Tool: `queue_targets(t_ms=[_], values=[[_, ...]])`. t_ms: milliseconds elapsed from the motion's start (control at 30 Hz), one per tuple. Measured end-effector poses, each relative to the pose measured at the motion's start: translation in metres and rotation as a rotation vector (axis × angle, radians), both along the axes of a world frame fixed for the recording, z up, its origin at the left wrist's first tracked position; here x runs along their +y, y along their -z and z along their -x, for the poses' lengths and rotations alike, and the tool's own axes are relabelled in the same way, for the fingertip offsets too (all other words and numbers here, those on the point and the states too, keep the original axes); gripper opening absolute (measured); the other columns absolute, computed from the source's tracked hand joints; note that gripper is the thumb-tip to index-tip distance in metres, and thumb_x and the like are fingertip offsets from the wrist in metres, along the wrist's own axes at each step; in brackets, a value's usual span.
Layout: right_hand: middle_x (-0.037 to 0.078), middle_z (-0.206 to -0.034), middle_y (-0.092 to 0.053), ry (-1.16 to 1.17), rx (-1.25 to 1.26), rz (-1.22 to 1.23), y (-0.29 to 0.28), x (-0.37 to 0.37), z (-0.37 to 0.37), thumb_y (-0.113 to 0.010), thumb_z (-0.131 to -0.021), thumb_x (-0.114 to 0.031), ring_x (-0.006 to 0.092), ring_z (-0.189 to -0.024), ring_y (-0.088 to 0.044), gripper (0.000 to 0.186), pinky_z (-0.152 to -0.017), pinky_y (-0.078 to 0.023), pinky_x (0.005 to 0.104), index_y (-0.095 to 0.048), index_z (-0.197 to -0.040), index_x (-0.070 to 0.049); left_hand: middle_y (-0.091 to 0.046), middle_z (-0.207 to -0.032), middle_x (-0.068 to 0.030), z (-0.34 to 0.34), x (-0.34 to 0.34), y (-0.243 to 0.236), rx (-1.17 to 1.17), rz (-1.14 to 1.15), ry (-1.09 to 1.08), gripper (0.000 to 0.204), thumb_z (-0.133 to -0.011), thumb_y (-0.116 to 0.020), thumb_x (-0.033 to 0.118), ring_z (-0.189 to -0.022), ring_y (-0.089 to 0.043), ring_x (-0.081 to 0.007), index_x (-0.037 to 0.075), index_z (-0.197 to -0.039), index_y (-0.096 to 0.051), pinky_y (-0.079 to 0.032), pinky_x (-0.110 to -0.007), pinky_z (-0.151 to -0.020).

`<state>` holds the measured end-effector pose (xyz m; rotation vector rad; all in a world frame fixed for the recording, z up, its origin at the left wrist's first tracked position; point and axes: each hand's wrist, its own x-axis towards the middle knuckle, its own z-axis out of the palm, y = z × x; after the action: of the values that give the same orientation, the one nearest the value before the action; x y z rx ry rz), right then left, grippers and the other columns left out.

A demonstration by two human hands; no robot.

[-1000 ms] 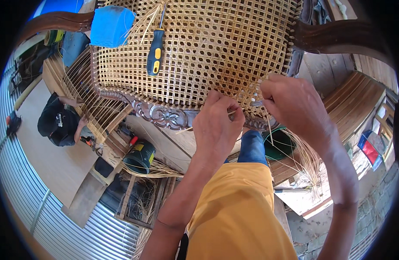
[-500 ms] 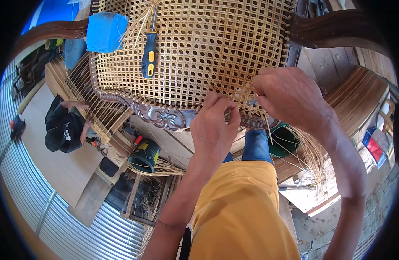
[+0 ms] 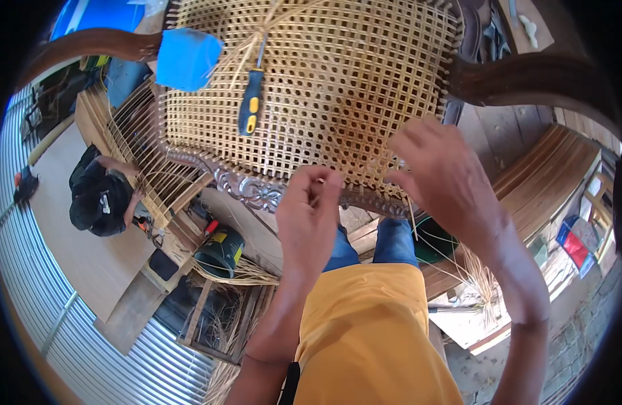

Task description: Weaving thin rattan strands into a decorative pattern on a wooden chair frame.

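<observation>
A woven cane panel (image 3: 311,101) in a dark carved wooden frame (image 3: 253,191) lies in front of me. My left hand (image 3: 305,212) is at the frame's near edge, thumb and fingertips pinched together; whatever is between them is too small to make out. Over the panel's near right corner, my right hand (image 3: 443,165) has its thumb and fingers apart. Below its thumb a loose cane strand (image 3: 411,214) hangs off the edge. On the panel rest a screwdriver (image 3: 250,104) with a dark blue and yellow handle, a blue block (image 3: 185,61) and loose cane strands (image 3: 262,28).
Curved wooden arms (image 3: 95,51) extend on both sides of the panel. At left, a person in black (image 3: 100,196) works at another strung frame (image 3: 145,152). Buckets stand on both sides, one dark green (image 3: 220,252), one green (image 3: 434,241) beside a cane bundle (image 3: 483,283).
My left hand has drawn back from the weave, leftward and toward me. The right hand's fingers have spread apart near the same corner. The whole view has shifted slightly.
</observation>
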<state>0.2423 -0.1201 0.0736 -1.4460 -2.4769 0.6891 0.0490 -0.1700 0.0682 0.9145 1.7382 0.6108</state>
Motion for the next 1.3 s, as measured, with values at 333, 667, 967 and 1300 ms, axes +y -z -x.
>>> queue_targets(t_ms=[333, 667, 967, 1300], values=[[0.016, -0.092, -0.063, 0.194, 0.360, -0.092, 0.034, 0.046, 0.148, -0.061, -0.089, -0.009, 0.0353, -0.085, -0.063, 0.019, -0.071, -0.051, 0.0431, -0.065, -0.107, -0.005, -0.071, -0.098, -0.0128, 0.067, -0.016, -0.046, -0.404, -0.152, -0.494, 0.019, -0.099, -0.056, 0.015, -0.058, -0.054, -0.0075, 0.002, -0.112, -0.058, -0.039, -0.020, -0.056], [0.005, -0.076, -0.062, 0.502, 0.438, -0.103, -0.031, 0.006, 0.101, -0.067, -0.087, -0.003, 0.0113, -0.065, -0.055, 0.014, -0.055, -0.045, 0.0259, -0.068, -0.101, -0.002, -0.070, -0.094, -0.0119, 0.125, -0.043, -0.045, -0.475, -0.168, -0.555, 0.019, -0.095, -0.057, 0.007, -0.058, -0.051, -0.0053, 0.005, -0.114, -0.059, -0.035, -0.018, -0.049], [0.002, -0.084, -0.063, 1.127, 0.416, -0.022, 0.020, 0.008, -0.112, -0.060, -0.096, -0.024, 0.0092, -0.072, -0.057, 0.022, -0.060, -0.044, 0.0237, -0.067, -0.104, -0.005, -0.063, -0.092, -0.0070, 0.054, -0.041, -0.065, -0.688, -0.041, -0.293, 0.016, -0.097, -0.057, 0.008, -0.055, -0.054, -0.0078, 0.001, -0.111, -0.058, -0.041, -0.021, -0.045], [0.010, -0.109, -0.064, 0.452, 0.298, -0.462, 0.166, 0.118, -0.201, -0.060, -0.094, -0.024, 0.0234, -0.105, -0.060, 0.028, -0.090, -0.048, 0.0388, -0.061, -0.115, -0.006, -0.060, -0.087, -0.0074, -0.082, -0.037, -0.112, -0.677, -0.083, -0.324, 0.019, -0.094, -0.059, 0.004, -0.055, -0.058, -0.0118, -0.002, -0.112, -0.061, -0.044, -0.024, -0.045]])
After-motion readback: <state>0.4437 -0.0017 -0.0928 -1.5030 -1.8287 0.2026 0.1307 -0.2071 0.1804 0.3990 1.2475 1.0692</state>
